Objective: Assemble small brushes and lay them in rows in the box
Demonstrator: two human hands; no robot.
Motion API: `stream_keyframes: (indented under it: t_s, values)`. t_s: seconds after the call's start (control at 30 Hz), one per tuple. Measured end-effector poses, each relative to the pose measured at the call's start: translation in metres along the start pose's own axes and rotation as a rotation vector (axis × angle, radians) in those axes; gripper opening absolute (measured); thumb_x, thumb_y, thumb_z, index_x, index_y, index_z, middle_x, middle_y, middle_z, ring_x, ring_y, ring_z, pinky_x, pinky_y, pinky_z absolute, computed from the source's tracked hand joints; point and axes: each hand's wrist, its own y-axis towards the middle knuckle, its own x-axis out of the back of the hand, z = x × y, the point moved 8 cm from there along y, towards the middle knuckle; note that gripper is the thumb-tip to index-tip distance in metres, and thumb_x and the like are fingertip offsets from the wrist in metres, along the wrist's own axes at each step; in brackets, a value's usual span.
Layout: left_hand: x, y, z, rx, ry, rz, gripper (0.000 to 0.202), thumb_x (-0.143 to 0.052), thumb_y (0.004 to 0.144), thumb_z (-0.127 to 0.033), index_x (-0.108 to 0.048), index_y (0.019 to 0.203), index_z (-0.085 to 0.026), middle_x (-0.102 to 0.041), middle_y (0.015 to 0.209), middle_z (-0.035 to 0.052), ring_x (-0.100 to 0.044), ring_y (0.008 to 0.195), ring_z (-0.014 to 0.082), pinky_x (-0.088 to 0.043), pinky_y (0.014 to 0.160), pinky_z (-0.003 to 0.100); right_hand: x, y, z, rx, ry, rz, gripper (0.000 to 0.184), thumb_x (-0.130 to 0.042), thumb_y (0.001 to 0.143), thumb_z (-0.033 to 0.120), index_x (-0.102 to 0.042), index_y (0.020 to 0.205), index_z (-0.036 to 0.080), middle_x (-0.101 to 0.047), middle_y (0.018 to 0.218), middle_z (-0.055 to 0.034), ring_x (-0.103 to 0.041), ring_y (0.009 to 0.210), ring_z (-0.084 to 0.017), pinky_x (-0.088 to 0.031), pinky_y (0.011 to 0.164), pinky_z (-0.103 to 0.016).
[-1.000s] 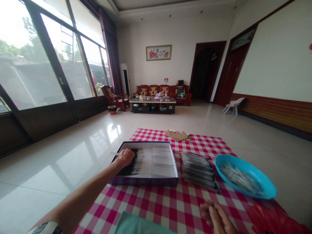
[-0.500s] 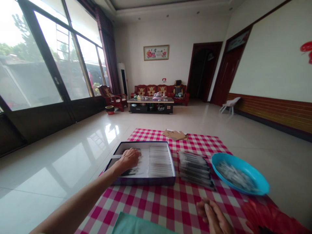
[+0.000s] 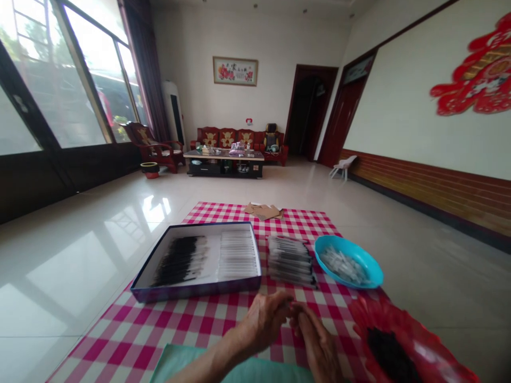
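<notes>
Over the front of the checked cloth, my left hand (image 3: 266,318) and my right hand (image 3: 317,338) meet at the fingertips. Both have their fingers pinched together, and whatever is between them is too small and blurred to make out. To the left is a shallow box (image 3: 195,290) with a white inside. A row of slim sticks with black ends (image 3: 181,258) lies in its left half, and a row of clear, whitish tubes (image 3: 237,255) fills the right. Just beyond my hands lies a stack of slim clear sticks with dark ends (image 3: 289,260).
A blue bowl (image 3: 373,268) holds small clear pieces (image 3: 343,264). Nearer, at right, a red petal-edged dish (image 3: 433,346) contains a black heap (image 3: 391,354). Green cloth (image 3: 255,369) lies at the front edge, and torn cardboard (image 3: 265,211) at the far edge of the checked tablecloth (image 3: 107,330).
My left hand has left the box and come right and nearer, to my right hand. The view has turned to the right, bringing more of the red dish and the wall decoration in.
</notes>
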Motion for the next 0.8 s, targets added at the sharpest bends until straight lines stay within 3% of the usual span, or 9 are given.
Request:
stream_keyframes:
  t_s: [0.1, 0.2, 0.33, 0.47, 0.57, 0.67, 0.8]
  values:
    - [0.004, 0.007, 0.013, 0.142, -0.619, -0.119, 0.018, -0.052, 0.083, -0.03, -0.056, 0.093, -0.016, -0.067, 0.075, 0.0035, -0.063, 0.07, 0.0148, -0.048, 0.067, 0.026, -0.001, 0.0, -0.002, -0.009, 0.025, 0.008, 0.047, -0.055, 0.075, 0.06, -0.067, 0.098, 0.02, -0.072, 0.088, -0.006, -0.065, 0.079, -0.022, -0.053, 0.069, -0.028]
    - [0.019, 0.006, 0.034, 0.335, -0.947, -0.321, 0.03, -0.066, 0.072, -0.038, -0.052, 0.088, -0.018, -0.068, 0.082, 0.0045, -0.064, 0.076, 0.0165, -0.047, 0.067, 0.027, 0.001, 0.003, -0.013, -0.063, 0.077, 0.001, 0.052, -0.05, 0.077, 0.063, -0.065, 0.098, 0.018, -0.072, 0.088, -0.0074, -0.066, 0.076, -0.023, -0.053, 0.068, -0.031]
    - [0.033, -0.004, 0.054, 0.5, -1.036, -0.488, 0.04, -0.074, 0.062, -0.039, -0.05, 0.086, -0.02, -0.069, 0.086, 0.0038, -0.064, 0.079, 0.0163, -0.045, 0.063, 0.023, 0.002, 0.004, -0.019, -0.118, 0.095, 0.001, 0.055, -0.043, 0.08, 0.064, -0.065, 0.098, 0.017, -0.072, 0.08, -0.0068, -0.066, 0.069, -0.022, -0.053, 0.064, -0.031]
    - [0.035, -0.015, 0.063, 0.517, -1.009, -0.536, 0.037, -0.073, 0.064, -0.038, -0.048, 0.086, -0.02, -0.069, 0.091, 0.0042, -0.064, 0.079, 0.0148, -0.046, 0.065, 0.023, 0.004, 0.003, -0.008, -0.095, 0.094, -0.026, 0.045, -0.058, 0.074, 0.058, -0.066, 0.093, 0.018, -0.071, 0.077, -0.0045, -0.065, 0.072, -0.022, -0.051, 0.064, -0.028]
    - [0.039, -0.017, 0.061, 0.431, -0.763, -0.46, 0.026, -0.065, 0.072, -0.039, -0.051, 0.082, -0.019, -0.067, 0.081, 0.0015, -0.062, 0.071, 0.0139, -0.045, 0.064, 0.024, 0.009, 0.003, -0.004, -0.074, 0.125, -0.092, 0.042, -0.067, 0.068, 0.052, -0.066, 0.091, 0.018, -0.069, 0.074, -0.0025, -0.063, 0.069, -0.021, -0.05, 0.061, -0.027]
    - [0.049, -0.015, 0.04, 0.266, -0.168, -0.331, 0.013, -0.054, 0.081, -0.032, -0.056, 0.079, -0.019, -0.062, 0.071, -0.0004, -0.057, 0.065, 0.0136, -0.041, 0.062, 0.024, 0.014, 0.005, -0.01, -0.077, 0.157, -0.14, 0.038, -0.066, 0.069, 0.051, -0.066, 0.088, 0.018, -0.067, 0.07, -0.0012, -0.061, 0.064, -0.019, -0.049, 0.058, -0.026]
    - [0.042, -0.008, 0.009, 0.079, 0.551, -0.125, 0.018, -0.045, 0.087, -0.024, -0.062, 0.089, -0.022, -0.061, 0.082, 0.0035, -0.056, 0.077, 0.0184, -0.039, 0.073, 0.031, 0.018, 0.009, -0.023, -0.08, 0.162, -0.164, 0.036, -0.066, 0.071, 0.049, -0.065, 0.09, 0.019, -0.067, 0.072, -0.0009, -0.061, 0.065, -0.019, -0.049, 0.056, -0.026]
